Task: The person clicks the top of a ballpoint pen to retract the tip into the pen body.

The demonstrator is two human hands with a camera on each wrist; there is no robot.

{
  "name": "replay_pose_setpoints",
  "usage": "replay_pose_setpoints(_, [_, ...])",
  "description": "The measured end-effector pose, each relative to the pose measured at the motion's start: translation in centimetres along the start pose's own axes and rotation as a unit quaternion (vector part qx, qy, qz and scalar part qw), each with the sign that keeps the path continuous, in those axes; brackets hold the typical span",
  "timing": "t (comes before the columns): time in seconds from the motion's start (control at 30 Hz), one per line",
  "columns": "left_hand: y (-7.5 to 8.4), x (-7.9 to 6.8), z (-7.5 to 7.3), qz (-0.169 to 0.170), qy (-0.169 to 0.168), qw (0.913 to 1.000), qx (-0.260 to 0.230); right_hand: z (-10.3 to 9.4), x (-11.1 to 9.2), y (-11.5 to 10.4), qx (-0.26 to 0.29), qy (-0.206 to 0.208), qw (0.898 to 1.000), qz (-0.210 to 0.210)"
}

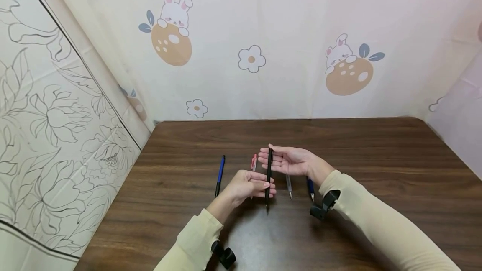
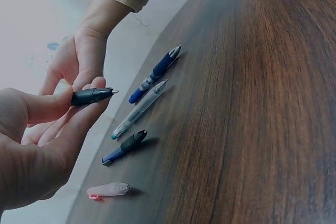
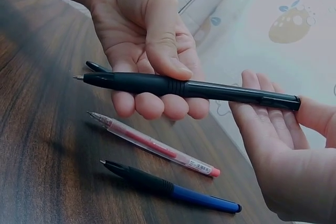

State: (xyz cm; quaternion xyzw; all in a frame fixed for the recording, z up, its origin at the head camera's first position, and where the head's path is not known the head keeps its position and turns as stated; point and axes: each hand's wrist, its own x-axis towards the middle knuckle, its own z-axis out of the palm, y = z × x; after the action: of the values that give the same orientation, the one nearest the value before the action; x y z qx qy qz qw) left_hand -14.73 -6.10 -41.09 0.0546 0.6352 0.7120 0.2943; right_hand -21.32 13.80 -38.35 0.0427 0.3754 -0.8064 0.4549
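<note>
My left hand [image 1: 244, 187] pinches a black click pen [image 3: 142, 84] at its grip, thumb on top and fingers beneath. The pen's metal tip is out and points toward the near side in the head view. At its other end, my right hand [image 1: 293, 160] holds the barrel along its straight fingers, with the thumb [image 3: 315, 115] at the pen's end. Both hands are raised over the table. Below them lie a clear pen with a red end [image 3: 157, 145] and a dark-gripped pen with a blue barrel [image 2: 125, 147], which the hands hide in the head view.
On the brown wooden table [image 1: 339, 237], a blue and black pen [image 1: 220, 172] lies to the left. A clear pen with a green end [image 2: 139, 109] and a navy pen [image 2: 152, 80] lie to the right. A patterned curtain [image 1: 286, 20] hangs behind the far edge.
</note>
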Motion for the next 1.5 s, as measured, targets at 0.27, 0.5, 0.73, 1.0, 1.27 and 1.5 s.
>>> replay_pose_setpoints(0.27, [-0.3, -0.3, -0.6, -0.001, 0.006, 0.9997, 0.025, -0.4, 0.1, 0.1, -0.017, 0.01, 1.0, 0.005])
replay_pose_setpoints(0.5, [-0.4, -0.5, -0.5, 0.004, 0.012, 0.9993, 0.036, -0.4, 0.2, 0.4, -0.025, 0.017, 1.0, 0.001])
replay_pose_setpoints(0.73, [-1.0, -0.3, -0.3, 0.0, 0.01, 0.9996, 0.026, -0.5, 0.1, 0.3, -0.029, 0.029, 0.999, 0.001])
replay_pose_setpoints(1.0, [-1.1, -0.1, -0.3, 0.0, 0.008, 0.9998, 0.018, -0.5, 0.2, 0.1, -0.033, 0.021, 0.999, 0.0])
replay_pose_setpoints(1.27, [-1.3, -0.4, -0.6, 0.001, -0.002, 0.9996, 0.027, -0.3, 0.2, -0.1, -0.032, 0.022, 0.999, 0.001])
replay_pose_setpoints(1.5, [-1.3, -0.4, -0.6, 0.005, 0.015, 0.999, 0.041, -0.3, 0.3, 0.0, -0.034, 0.02, 0.999, 0.003])
